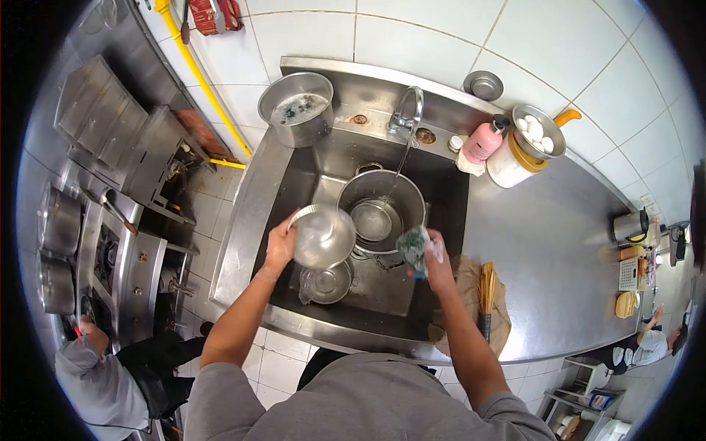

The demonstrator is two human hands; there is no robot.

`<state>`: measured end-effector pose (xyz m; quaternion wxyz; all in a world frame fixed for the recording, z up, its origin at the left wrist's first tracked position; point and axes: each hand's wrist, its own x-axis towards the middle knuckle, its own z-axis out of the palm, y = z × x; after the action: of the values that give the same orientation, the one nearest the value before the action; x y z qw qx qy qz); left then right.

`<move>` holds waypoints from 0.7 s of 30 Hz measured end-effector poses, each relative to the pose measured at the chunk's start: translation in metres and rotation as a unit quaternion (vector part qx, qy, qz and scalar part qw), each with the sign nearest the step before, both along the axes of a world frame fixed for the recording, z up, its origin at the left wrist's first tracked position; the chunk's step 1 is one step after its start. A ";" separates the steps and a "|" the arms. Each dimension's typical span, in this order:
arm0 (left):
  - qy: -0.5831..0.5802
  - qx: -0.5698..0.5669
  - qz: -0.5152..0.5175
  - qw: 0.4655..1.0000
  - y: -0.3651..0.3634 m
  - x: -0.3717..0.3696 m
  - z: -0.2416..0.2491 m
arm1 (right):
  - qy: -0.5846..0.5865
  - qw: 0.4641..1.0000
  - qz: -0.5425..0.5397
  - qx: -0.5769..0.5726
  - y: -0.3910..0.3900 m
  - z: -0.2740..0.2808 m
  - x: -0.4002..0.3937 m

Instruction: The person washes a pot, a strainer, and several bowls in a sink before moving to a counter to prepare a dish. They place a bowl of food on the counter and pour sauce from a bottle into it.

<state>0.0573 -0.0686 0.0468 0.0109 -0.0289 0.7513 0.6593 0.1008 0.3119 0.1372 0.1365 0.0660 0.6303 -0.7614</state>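
Note:
My left hand (280,244) is closed on the rim of a shiny metal bowl (322,239), tilted above the left side of the sink (382,290). Suds and a green scouring pad (412,245) are in my right hand (440,266), whose fingers wrap round the pad over the sink's right side. Between the hands a large metal pot (416,192) stands in the sink, with a smaller metal bowl (372,220) inside it. Water runs into the pot from the tap (418,103). Below the held bowl, another round metal vessel (327,287) lies on the sink floor.
A pot with foamy liquid (301,132) stands at the back left corner. Right of the sink are a pink pump bottle (482,142), a pan of eggs (553,145) and a bamboo whisk (487,298) on brown paper. Co-workers are at the left (110,382) and far right (653,349).

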 end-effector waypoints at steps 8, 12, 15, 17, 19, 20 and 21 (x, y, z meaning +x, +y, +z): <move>-0.045 0.189 0.134 0.972 0.182 -0.061 0.076 | 0.388 0.785 -0.084 0.476 -0.097 -0.001 -0.137; -0.076 0.339 0.152 0.925 0.170 -0.089 0.025 | 0.272 0.751 0.323 0.507 -0.078 -0.005 -0.140; -0.048 0.312 0.083 0.945 0.155 -0.070 0.033 | 0.394 0.507 0.360 0.677 -0.043 0.000 -0.152; -0.130 0.241 0.051 0.960 0.167 -0.067 0.038 | 0.431 0.524 0.262 0.686 -0.052 -0.012 -0.158; -0.170 0.236 -0.010 0.957 0.160 -0.083 0.025 | 0.401 0.724 0.147 0.542 -0.076 -0.025 -0.157; -0.147 0.203 0.032 0.968 0.153 -0.092 0.025 | 0.369 0.724 0.201 0.546 -0.086 -0.024 -0.146; -0.123 0.168 0.072 0.975 0.143 -0.100 0.026 | 0.369 0.725 0.201 0.546 -0.081 -0.027 -0.139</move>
<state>-0.0429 0.0748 0.0725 0.0602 -0.1620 0.6189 0.7662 -0.0378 0.2308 0.1105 -0.0164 -0.2850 0.9362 -0.2048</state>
